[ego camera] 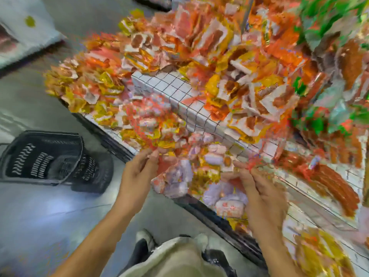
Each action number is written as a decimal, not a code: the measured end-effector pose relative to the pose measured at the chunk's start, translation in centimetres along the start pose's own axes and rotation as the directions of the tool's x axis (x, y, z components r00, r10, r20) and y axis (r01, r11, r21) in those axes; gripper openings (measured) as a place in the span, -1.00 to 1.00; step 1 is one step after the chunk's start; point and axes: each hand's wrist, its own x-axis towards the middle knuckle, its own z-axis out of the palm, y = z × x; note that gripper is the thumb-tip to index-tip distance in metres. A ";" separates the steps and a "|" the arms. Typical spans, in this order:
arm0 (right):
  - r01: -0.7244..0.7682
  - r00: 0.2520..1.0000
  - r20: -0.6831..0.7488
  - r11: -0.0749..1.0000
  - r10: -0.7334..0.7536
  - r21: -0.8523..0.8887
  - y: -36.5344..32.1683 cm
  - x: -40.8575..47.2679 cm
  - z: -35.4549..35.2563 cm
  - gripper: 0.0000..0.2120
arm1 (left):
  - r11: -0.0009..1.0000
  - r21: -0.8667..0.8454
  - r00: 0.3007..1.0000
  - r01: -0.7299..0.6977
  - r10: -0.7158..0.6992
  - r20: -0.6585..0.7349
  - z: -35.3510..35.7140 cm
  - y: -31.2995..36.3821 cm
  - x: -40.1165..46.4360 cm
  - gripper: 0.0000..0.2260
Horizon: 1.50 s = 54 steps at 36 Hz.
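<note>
I stand at a shop display piled with small snack packets in orange, yellow, white and pale purple. My left hand (pixel 137 172) pinches the edge of a red and purple packet (pixel 171 176) at the front of the pile. My right hand (pixel 257 188) pinches an orange-red wrapper (pixel 252 166) just above the front edge. Between my hands lie several purple and white packets (pixel 223 194). The picture is badly blurred, so the finer details of the packets cannot be made out.
A white wire-grid shelf (pixel 191 108) divides the heaps of packets. Green packets (pixel 311 120) fill the right side. A black plastic shopping basket (pixel 52 160) stands on the grey floor to my left. A white sack (pixel 26 31) lies at the far left.
</note>
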 end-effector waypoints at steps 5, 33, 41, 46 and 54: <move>-0.140 0.971 0.204 0.987 0.123 0.073 -1.0 -0.4 10.1 -0.75 | 1.000 0.009 0.986 0.025 -0.023 -0.167 -10.3 -0.6 -0.4 -0.80; -0.408 0.527 0.817 0.913 0.234 0.002 -1.4 3.9 49.4 -0.76 | 0.975 -0.104 0.520 0.198 -0.194 -0.831 -38.7 -2.7 0.8 -0.83; -0.355 0.428 0.871 0.931 0.242 -0.084 0.3 8.0 57.8 -0.81 | 0.967 -0.169 0.416 0.193 -0.236 -0.878 -41.7 -1.9 6.8 -0.82; -0.390 0.407 0.863 0.911 0.300 -0.133 0.8 9.3 62.9 -0.84 | 0.953 -0.275 0.355 0.128 -0.303 -0.884 -44.5 -2.2 10.2 -0.84; -0.319 0.431 0.827 0.918 0.361 -0.235 1.8 9.7 72.3 -0.85 | 0.884 -0.448 0.317 0.130 -0.465 -0.826 -53.1 -4.5 14.9 -0.83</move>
